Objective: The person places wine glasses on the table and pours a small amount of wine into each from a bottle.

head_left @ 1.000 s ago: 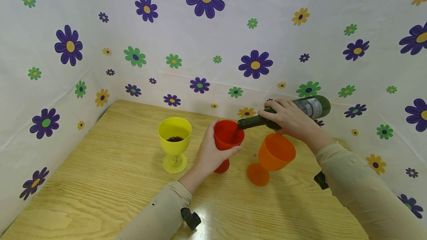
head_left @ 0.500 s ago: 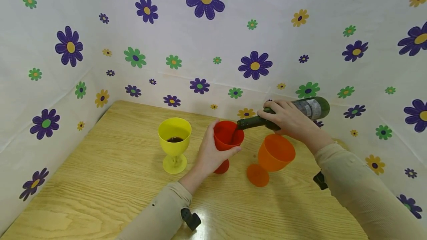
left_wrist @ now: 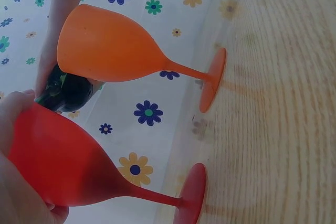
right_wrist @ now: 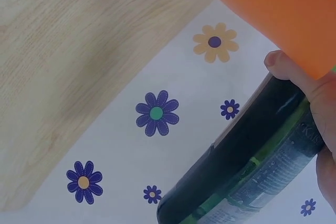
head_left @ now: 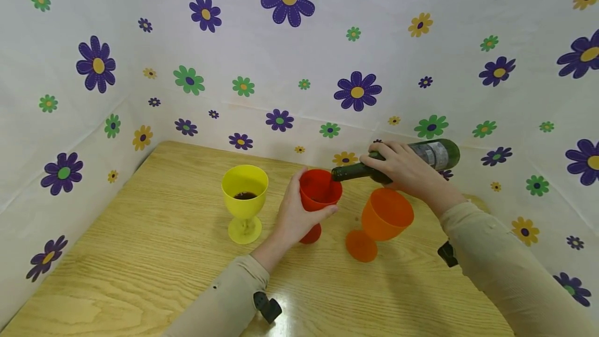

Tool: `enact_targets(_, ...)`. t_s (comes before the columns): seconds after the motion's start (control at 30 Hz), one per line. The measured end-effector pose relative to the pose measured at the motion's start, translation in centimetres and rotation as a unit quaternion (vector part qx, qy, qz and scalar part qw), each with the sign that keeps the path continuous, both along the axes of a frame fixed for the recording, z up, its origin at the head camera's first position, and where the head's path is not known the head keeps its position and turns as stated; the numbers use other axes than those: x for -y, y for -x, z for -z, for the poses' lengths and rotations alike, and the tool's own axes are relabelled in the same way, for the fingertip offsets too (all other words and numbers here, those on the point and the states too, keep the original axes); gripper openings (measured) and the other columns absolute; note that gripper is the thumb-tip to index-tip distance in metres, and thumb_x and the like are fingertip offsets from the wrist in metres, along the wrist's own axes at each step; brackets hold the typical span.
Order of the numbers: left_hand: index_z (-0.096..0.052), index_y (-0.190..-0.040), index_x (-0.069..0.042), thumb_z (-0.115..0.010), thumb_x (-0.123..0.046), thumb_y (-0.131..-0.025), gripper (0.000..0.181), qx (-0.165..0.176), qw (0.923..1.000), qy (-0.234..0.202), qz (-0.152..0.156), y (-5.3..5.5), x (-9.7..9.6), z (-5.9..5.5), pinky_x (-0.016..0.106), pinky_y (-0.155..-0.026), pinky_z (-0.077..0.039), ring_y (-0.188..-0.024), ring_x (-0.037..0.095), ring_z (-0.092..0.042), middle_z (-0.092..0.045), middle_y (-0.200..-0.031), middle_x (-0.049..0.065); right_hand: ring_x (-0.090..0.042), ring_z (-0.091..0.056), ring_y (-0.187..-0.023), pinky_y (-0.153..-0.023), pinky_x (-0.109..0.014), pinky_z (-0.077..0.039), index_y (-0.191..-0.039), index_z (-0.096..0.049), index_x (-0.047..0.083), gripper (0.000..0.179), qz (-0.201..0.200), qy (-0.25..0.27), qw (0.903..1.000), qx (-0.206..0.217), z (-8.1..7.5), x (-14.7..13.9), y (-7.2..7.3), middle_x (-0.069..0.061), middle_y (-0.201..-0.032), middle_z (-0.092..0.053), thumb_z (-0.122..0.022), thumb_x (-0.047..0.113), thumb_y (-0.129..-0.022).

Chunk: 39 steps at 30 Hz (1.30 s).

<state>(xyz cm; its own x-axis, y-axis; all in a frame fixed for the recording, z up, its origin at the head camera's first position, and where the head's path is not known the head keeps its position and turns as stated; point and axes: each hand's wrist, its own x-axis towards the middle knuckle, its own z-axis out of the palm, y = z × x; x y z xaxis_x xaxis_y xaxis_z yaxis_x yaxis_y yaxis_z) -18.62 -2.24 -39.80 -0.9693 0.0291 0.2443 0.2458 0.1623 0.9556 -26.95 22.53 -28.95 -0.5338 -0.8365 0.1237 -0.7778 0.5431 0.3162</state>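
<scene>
My left hand [head_left: 295,215] curls round the bowl of a red goblet [head_left: 318,204], which stands upright on the table. In my right hand [head_left: 402,165] is a green wine bottle [head_left: 442,154], gripped near its shoulder and tilted with the neck down to the left. Its mouth is at the red goblet's rim, and dark liquid runs into the bowl. An orange goblet [head_left: 387,215] stands just below the right hand in the head view. In the left wrist view the red goblet's foot [left_wrist: 191,195] meets the table, and a darker shade shows low in its bowl.
A yellow goblet [head_left: 245,191] with some dark liquid inside stands left of the left hand. The wooden table [head_left: 140,254] ends at a white flowered cloth [head_left: 304,56] behind and at the sides.
The bottle's base has dipped slightly and come a little to the left. Liquid shows in the bottom of the red goblet now. The left hand and the other goblets stay put.
</scene>
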Motion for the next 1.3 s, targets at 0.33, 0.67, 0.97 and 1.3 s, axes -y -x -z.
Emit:
enact_targets(0.33,-0.026,-0.147,-0.016,-0.083,-0.033,-0.074,0.093,-0.005,1.0000,0.004,-0.005,0.21,-0.01,0.09,0.040,-0.091,-0.048,-0.120,0.020,-0.046,-0.046,-0.135,0.002,-0.043,-0.048,-0.111,-0.092,-0.059,-0.041,-0.129,-0.054,0.013,0.078,-0.006,0.007,1.0000,0.001,0.43,-0.12,0.28,-0.021,-0.124,-0.051,-0.092,0.014,-0.060)
enact_targets(0.67,-0.030,-0.144,-0.016,-0.084,-0.033,-0.073,0.091,-0.024,0.9996,-0.013,0.000,0.32,-0.01,0.07,0.037,-0.091,-0.048,-0.117,0.019,-0.048,-0.048,-0.131,0.001,-0.041,-0.047,-0.109,-0.090,-0.055,-0.042,-0.129,-0.053,0.013,0.083,-0.016,0.008,0.9998,-0.007,0.45,-0.16,0.35,-0.019,-0.125,-0.049,-0.093,0.016,-0.057)
enact_targets(0.97,-0.030,-0.144,-0.014,-0.085,-0.028,-0.073,0.091,-0.028,0.9995,-0.012,0.000,0.35,0.00,-0.02,0.037,-0.091,-0.049,-0.117,0.019,-0.048,-0.048,-0.131,0.002,-0.042,-0.047,-0.110,-0.091,-0.056,-0.042,-0.127,-0.053,0.014,0.083,-0.023,-0.006,0.9994,-0.025,-0.18,0.02,0.17,-0.019,-0.125,-0.049,-0.094,0.021,-0.055)
enact_targets(1.3,-0.029,-0.144,-0.016,-0.084,-0.026,-0.073,0.090,-0.019,0.9998,-0.008,0.000,0.21,0.04,0.11,0.037,-0.093,-0.047,-0.117,0.019,-0.047,-0.047,-0.132,0.002,-0.043,-0.047,-0.110,-0.092,-0.057,-0.041,-0.126,-0.053,0.017,0.083,-0.034,-0.003,0.9990,-0.028,-0.23,0.28,0.18,-0.019,-0.124,-0.048,-0.094,0.022,-0.055)
